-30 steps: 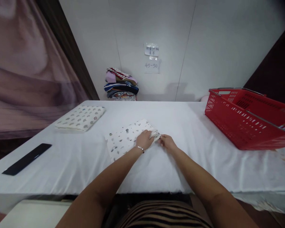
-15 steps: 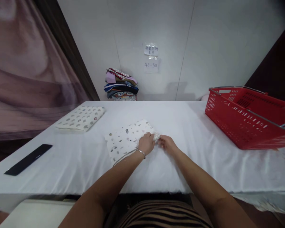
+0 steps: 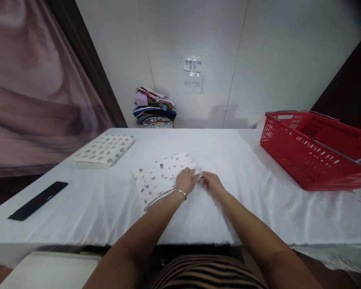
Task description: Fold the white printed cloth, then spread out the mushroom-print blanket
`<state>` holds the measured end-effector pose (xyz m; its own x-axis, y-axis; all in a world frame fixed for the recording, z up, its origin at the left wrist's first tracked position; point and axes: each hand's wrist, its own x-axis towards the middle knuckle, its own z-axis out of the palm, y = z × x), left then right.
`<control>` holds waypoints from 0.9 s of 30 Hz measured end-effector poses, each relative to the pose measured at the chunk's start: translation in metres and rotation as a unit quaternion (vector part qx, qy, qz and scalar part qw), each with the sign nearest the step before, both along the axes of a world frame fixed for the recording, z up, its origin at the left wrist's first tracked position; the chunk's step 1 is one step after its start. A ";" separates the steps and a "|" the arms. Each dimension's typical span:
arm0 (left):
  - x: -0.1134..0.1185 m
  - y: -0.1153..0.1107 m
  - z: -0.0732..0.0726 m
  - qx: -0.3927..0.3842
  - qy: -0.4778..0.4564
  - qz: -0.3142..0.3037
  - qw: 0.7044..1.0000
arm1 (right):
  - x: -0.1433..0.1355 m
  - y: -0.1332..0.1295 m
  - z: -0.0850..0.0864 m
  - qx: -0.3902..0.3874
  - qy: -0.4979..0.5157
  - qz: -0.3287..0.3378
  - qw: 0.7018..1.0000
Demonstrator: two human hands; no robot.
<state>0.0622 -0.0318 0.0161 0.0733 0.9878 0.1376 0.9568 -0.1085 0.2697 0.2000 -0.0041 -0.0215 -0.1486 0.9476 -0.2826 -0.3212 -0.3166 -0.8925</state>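
A folded white cloth [image 3: 156,178] with small grey and dark printed figures lies at an angle on the white-covered table in front of me. My left hand [image 3: 186,180], with a bracelet at the wrist, is closed on the cloth's right end, where its layers bunch up. At the same end, my right hand [image 3: 211,182] pinches the edge of the bunched layers between thumb and fingers. Part of that corner is hidden under my left fingers. Farther left lies a second folded cloth [image 3: 104,150], white with grey shapes, apart from both hands.
A red plastic basket [image 3: 301,156] with metal handles stands on the right of the table [image 3: 228,148]. At the left edge lies a flat black strip [image 3: 37,201]. A stack of folded fabrics [image 3: 155,110] rises against the back wall, beside paper signs [image 3: 193,83].
Both hands remain at the cloth's right end with almost the same grip. The bunched corner has shifted very slightly. The whole view has moved a little.
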 end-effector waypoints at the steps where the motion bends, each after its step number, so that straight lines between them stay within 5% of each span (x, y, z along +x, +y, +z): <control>1: 0.002 -0.001 0.000 -0.002 0.008 0.000 1.000 | 0.000 0.000 0.000 0.002 -0.001 0.004 1.000; 12: 0.001 -0.004 0.003 -0.011 0.020 -0.012 1.000 | 0.002 -0.005 0.000 0.042 -0.014 0.050 0.998; 21: -0.004 -0.001 0.005 -0.017 -0.028 -0.004 0.999 | -0.003 -0.006 0.002 0.028 -0.001 -0.004 1.000; 27: 0.000 -0.005 0.003 0.021 0.034 -0.039 0.998 | -0.001 -0.003 -0.006 0.035 0.009 -0.002 0.999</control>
<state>0.0618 -0.0367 0.0188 0.1595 0.9724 0.1701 0.9610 -0.1924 0.1987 0.1993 -0.0069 -0.0276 -0.1483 0.9656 -0.2136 -0.3383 -0.2525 -0.9065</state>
